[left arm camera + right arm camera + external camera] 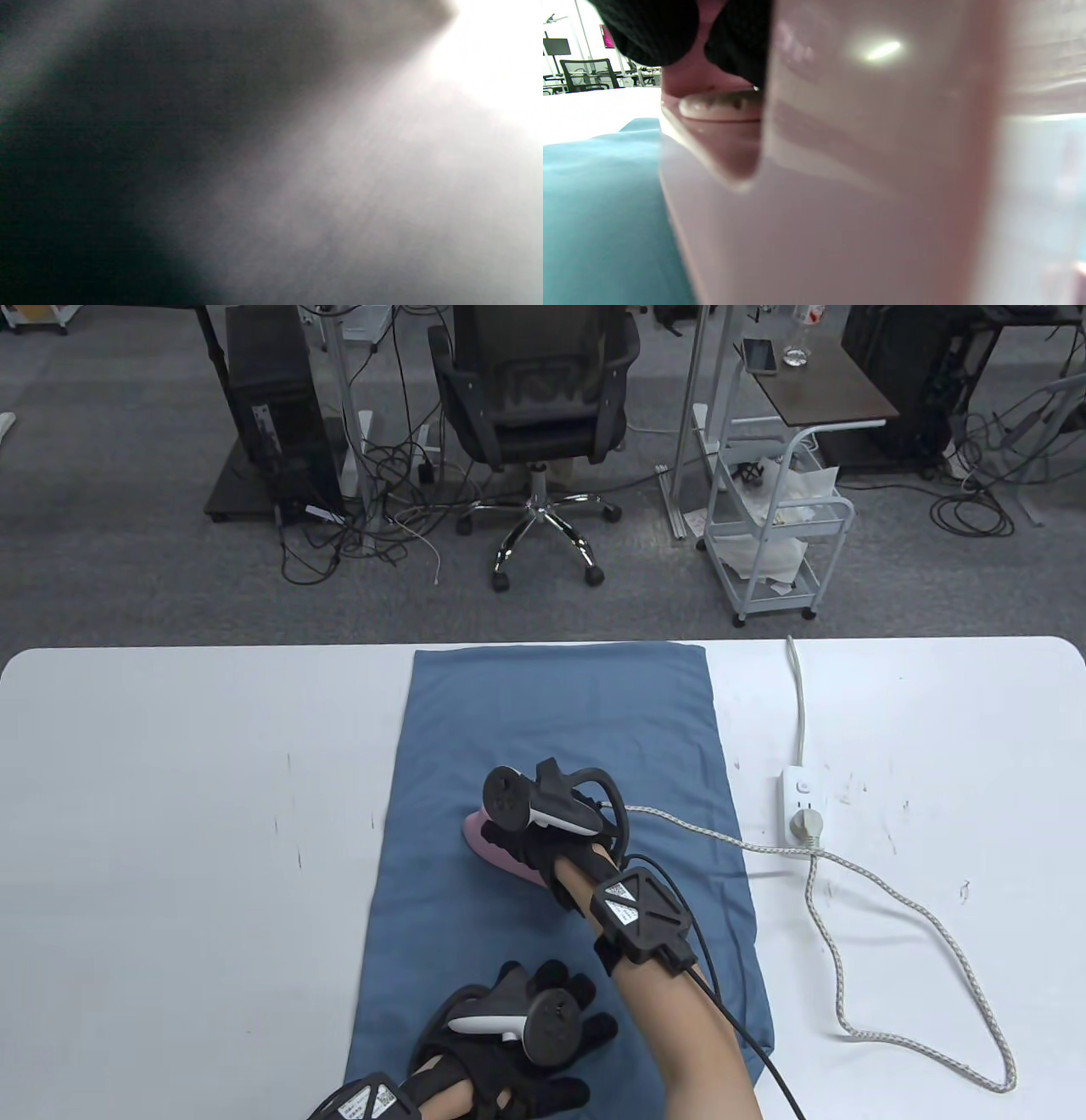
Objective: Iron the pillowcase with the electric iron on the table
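Observation:
A blue pillowcase (560,729) lies flat down the middle of the white table (170,814). My right hand (543,836) grips the handle of a pink electric iron (496,848) that sits sole-down on the middle of the pillowcase. In the right wrist view the iron's pink body (840,190) fills the frame, with my gloved fingers (738,38) around its handle and the pillowcase (598,203) at the left. My left hand (526,1027) rests flat, fingers spread, on the near end of the pillowcase. The left wrist view is a dark blur.
The iron's braided cord (857,891) runs right across the table to a white power strip (802,806), whose cable (797,687) goes over the far edge. Beyond the table stand an office chair (534,415) and a white cart (776,534).

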`<state>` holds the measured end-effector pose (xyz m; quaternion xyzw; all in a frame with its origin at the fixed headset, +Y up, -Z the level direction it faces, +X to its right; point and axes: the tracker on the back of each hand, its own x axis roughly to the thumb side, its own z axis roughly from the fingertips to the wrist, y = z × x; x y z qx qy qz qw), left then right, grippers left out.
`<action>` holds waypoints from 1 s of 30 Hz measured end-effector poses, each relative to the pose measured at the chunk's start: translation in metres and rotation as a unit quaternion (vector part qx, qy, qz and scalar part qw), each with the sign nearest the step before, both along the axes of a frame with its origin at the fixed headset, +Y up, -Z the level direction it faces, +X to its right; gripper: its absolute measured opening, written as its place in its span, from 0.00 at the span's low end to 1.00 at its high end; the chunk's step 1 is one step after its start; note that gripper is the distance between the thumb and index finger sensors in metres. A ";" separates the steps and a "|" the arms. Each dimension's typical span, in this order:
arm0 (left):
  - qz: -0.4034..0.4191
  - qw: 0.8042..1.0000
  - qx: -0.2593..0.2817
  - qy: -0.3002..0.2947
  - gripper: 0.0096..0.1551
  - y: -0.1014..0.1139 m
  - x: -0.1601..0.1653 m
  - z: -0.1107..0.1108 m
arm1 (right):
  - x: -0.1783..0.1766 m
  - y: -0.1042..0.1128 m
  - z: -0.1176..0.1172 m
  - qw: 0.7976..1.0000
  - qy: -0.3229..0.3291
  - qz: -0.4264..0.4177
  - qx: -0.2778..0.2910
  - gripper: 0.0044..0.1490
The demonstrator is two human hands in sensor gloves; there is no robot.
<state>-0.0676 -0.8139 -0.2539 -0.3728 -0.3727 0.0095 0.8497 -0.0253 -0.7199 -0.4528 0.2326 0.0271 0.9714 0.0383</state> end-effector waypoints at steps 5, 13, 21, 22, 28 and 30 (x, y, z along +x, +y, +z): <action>0.000 1.000 0.000 0.000 0.45 0.000 0.000 0.000 | -0.007 0.008 0.044 0.995 0.092 -0.029 0.013 0.41; -0.001 1.000 0.001 0.000 0.45 0.000 0.000 0.000 | -0.030 -0.002 0.067 0.987 0.161 0.010 0.021 0.41; 0.000 1.000 0.000 0.000 0.45 0.000 0.000 0.000 | -0.049 -0.005 0.007 0.999 0.041 0.004 0.032 0.41; -0.001 1.000 0.000 0.000 0.45 0.000 0.000 0.000 | -0.048 -0.005 0.003 0.999 0.030 0.004 0.029 0.42; 0.000 1.000 0.000 0.000 0.45 -0.001 0.000 0.000 | -0.026 0.001 0.006 1.000 0.010 0.018 0.023 0.41; -0.001 1.000 0.000 0.000 0.45 -0.001 0.000 0.000 | -0.001 0.006 0.014 1.000 -0.004 -0.002 0.019 0.42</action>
